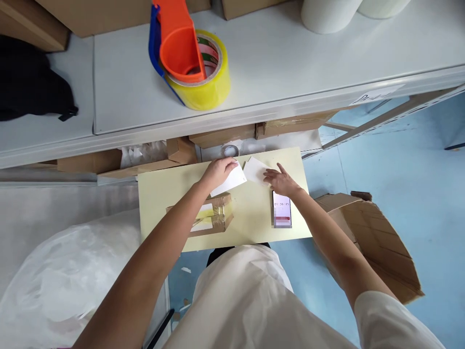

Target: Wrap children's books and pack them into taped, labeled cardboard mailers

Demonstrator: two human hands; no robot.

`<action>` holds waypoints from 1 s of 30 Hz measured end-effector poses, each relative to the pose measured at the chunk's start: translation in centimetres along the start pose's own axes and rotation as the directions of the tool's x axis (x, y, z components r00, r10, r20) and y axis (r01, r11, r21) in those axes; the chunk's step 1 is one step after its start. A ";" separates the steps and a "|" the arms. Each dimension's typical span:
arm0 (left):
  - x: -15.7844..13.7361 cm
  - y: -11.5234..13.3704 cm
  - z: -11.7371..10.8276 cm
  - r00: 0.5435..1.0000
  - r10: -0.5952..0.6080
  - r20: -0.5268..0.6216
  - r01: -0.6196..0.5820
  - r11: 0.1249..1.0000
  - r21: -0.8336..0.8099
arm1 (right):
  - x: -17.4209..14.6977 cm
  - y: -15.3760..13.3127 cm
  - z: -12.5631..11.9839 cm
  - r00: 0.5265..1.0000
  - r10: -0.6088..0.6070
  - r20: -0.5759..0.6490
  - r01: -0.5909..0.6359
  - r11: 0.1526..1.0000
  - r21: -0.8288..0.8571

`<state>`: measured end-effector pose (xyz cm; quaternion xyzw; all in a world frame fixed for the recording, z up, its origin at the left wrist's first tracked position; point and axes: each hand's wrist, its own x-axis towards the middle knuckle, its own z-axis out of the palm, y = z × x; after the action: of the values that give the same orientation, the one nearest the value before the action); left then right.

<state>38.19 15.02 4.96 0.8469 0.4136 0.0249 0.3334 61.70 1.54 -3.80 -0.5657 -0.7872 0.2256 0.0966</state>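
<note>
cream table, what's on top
On or above the table: a taped box, a phone, a white paper in the left hand, and a second white paper partly behind the right hand. The left forearm hides part of the box; anything beneath box and phone is covered.

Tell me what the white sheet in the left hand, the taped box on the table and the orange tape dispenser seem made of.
White sheet: probably matte paper or thin card, flat and crisp-edged.
Taped box: likely cardboard, dull brown beneath glossy tape strips.
Orange tape dispenser: probably smooth plastic, judging by its even, bright colour.
</note>
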 end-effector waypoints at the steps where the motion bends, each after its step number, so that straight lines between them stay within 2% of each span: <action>1: -0.5 0.2 -0.2 1.000 -0.011 -0.006 0.011 0.999 -0.045 | -0.1 -0.7 -0.4 1.000 0.020 -0.003 -0.020 1.000 0.021; 4: -2.3 1.2 -0.8 0.999 -0.016 -0.028 0.013 0.994 -0.109 | 0.1 -4.7 -2.3 0.984 0.111 -0.141 -0.071 0.962 0.263; 6: -4.0 2.1 -1.2 0.999 0.001 -0.051 -0.008 0.991 -0.137 | 0.6 -8.6 -3.5 0.954 0.195 -0.227 -0.047 0.846 0.531; 8: -6.1 2.9 -2.0 0.997 0.017 -0.076 -0.031 0.983 -0.183 | 1.1 -12.4 -4.3 0.935 0.276 -0.224 -0.032 0.693 0.720; 10: -8.9 3.0 -3.0 0.995 0.009 -0.101 -0.034 0.968 -0.249 | 1.2 -15.3 -4.5 0.913 0.350 -0.211 -0.044 0.599 0.800; 12: -12.2 2.2 -4.2 0.993 -0.035 -0.112 -0.006 0.940 -0.342 | 0.8 -17.3 -4.5 0.883 0.407 -0.235 -0.045 0.571 0.820; 14: -15.6 0.9 -5.0 0.990 -0.096 -0.102 0.034 0.871 -0.489 | 0.1 -18.8 -4.6 0.857 0.431 -0.283 -0.033 0.594 0.804; 15: -17.3 0.1 -5.1 0.988 -0.123 -0.089 0.050 0.817 -0.575 | -0.2 -19.6 -4.6 0.843 0.436 -0.316 -0.035 0.630 0.775; 16: -18.8 -0.5 -5.1 0.986 -0.146 -0.076 0.061 0.754 -0.654 | -0.5 -20.7 -4.7 0.823 0.436 -0.364 -0.044 0.688 0.725; 18: -21.3 -1.3 -4.6 0.978 -0.195 -0.073 0.066 0.626 -0.777 | -1.0 -23.5 -4.9 0.750 0.414 -0.515 -0.084 0.833 0.547; 20: -23.1 -1.4 -3.8 0.962 -0.252 -0.103 0.042 0.513 -0.857 | -1.2 -27.2 -4.8 0.684 0.314 -0.658 -0.127 0.940 0.317; 21: -23.9 -1.2 -3.5 0.954 -0.274 -0.119 0.022 0.460 -0.887 | -1.1 -29.2 -4.6 0.687 0.240 -0.686 -0.128 0.969 0.211; 23: -25.3 -0.8 -3.0 0.947 -0.294 -0.130 -0.017 0.358 -0.934 | -0.9 -32.9 -3.9 0.752 0.104 -0.650 -0.081 0.995 0.066; 25: -26.7 -0.6 -2.9 0.951 -0.289 -0.112 -0.036 0.258 -0.966 | -0.7 -35.6 -3.1 0.811 0.023 -0.585 -0.028 1.000 0.000; 30: -29.8 -1.5 -3.3 0.975 -0.211 -0.064 -0.064 0.004 -0.998 | -0.8 -38.4 -1.5 0.815 -0.026 -0.580 -0.017 0.998 -0.068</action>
<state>16.53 -3.89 13.63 0.3358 0.3495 0.3738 0.7908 30.07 -8.79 15.47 -0.6088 -0.7291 0.0149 0.3124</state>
